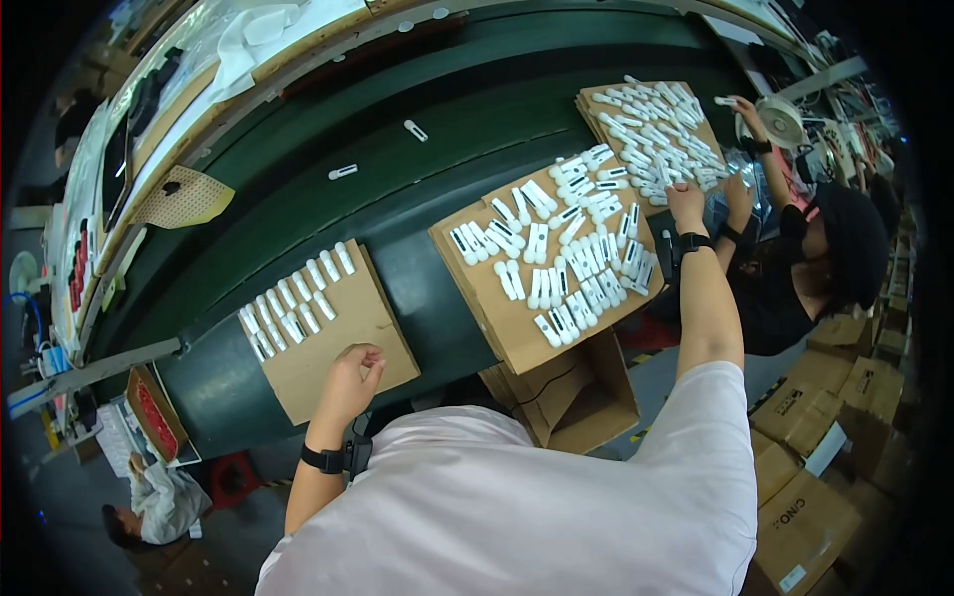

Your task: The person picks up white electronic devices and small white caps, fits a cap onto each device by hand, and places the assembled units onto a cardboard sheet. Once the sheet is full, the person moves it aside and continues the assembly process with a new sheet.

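Note:
Over the near edge of the left cardboard sheet (343, 343), my left hand (350, 382) hovers half curled, its thumb apart from the fingers and nothing visible between them. Two rows of white handheld plastic devices (300, 288) lie along that sheet's far side. My right arm stretches far to the right. There my right hand (686, 206) has its fingers closed and pointing down at the near edge of a pile of white devices (651, 134); what they hold is hidden. Between my hands, a cardboard stack (512, 338) bears many more devices with dark slots (586, 283).
Two single devices lie on the green conveyor belt (288, 199). At the right, a co-worker in black (770, 298) reaches over the far pile, one hand holding a white device. An open carton (586, 397) stands below the middle stack. Another person (169, 502) sits lower left.

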The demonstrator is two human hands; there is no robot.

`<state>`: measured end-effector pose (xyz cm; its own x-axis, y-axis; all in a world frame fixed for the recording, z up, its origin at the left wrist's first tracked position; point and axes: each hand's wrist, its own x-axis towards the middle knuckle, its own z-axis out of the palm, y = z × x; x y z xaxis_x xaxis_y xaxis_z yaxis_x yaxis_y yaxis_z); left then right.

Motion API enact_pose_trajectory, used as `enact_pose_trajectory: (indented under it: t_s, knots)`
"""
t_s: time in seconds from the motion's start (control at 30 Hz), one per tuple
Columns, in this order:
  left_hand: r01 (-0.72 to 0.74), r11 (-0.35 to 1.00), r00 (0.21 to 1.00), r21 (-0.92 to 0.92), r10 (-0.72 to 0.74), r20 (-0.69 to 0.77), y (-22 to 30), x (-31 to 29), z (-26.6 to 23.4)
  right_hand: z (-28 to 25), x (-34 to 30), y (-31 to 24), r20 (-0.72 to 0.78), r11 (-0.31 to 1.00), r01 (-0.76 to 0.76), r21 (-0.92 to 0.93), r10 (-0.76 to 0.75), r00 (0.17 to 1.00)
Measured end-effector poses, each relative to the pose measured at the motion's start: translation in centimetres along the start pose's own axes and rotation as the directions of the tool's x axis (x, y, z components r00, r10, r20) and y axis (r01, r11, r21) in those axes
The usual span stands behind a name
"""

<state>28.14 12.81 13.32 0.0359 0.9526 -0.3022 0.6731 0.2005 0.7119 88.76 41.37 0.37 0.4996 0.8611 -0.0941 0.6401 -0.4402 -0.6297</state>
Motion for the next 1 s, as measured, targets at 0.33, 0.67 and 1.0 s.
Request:
enact_pose_trajectory:
  t_s: [0.33, 0.67, 1.0]
  knots:
    - [0.002, 1.0, 1.0, 0.017, -0.002, 0.028, 0.5, 0.7, 0.1, -0.4, -2.0, -1.2, -0.058, 0.949, 0.317, 0.006, -0.316, 0.947]
    - [-0.049, 0.999, 0.997, 0.015, 0.048, 0.061, -0.8, 0.1, -1.5, -0.8, -24.5, -17.8, 0.346, 0.808, 0.288, 0.514, -0.503, 0.792]
    - [-0.055, 0.994, 0.998, -0.093, 0.051, -0.045, -8.3, -4.6, -7.9, 14.0, -35.5, -29.4, 0.543, 0.792, 0.254, 0.555, -0.576, 0.611]
